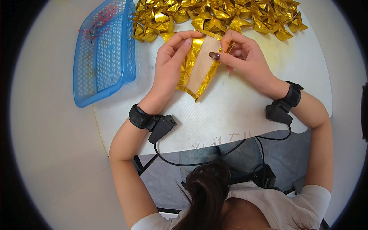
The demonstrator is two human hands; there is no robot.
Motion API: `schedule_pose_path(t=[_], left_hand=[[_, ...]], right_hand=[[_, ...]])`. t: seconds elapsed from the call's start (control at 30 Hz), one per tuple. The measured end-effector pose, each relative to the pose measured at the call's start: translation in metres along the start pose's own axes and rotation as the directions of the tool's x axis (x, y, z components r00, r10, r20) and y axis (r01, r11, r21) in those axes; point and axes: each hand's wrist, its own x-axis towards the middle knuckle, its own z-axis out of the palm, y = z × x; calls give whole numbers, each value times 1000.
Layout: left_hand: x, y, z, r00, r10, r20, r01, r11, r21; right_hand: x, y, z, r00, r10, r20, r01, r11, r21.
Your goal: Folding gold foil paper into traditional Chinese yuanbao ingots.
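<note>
A sheet of gold foil paper (204,61) with a pale tan inner face hangs between my hands, tilted above the white table. Its left, right and lower edges are folded over, so gold strips border the tan middle. My left hand (171,60) grips the left side near the top, thumb on the front and index finger along the upper edge. At the upper right edge, my right hand (247,57) pinches the paper between thumb and curled fingers. Some fingertips of both hands are hidden behind the sheet.
Many folded gold foil pieces (214,23) are heaped along the far side of the white table (230,111). A blue plastic basket (109,57) with small red items stands at the left. Black wrist devices (163,128) trail a cable (191,164) over the near edge.
</note>
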Motion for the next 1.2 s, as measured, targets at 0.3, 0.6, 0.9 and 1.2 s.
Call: schedule_pose_path(t=[0.3, 0.6, 0.9, 1.2], left_hand=[[1, 2, 0, 996, 85, 18, -86, 995, 56], [4, -1, -3, 992, 113, -52, -106, 987, 124], [3, 6, -2, 992, 119, -50, -111, 985, 133], [3, 6, -2, 999, 27, -29, -25, 998, 64]], right_hand=[[4, 7, 0, 986, -165, -31, 167, 983, 72], [4, 2, 0, 988, -84, -129, 87, 996, 21], [5, 10, -5, 983, -146, -112, 144, 989, -29], [5, 6, -3, 977, -131, -168, 126, 991, -38]])
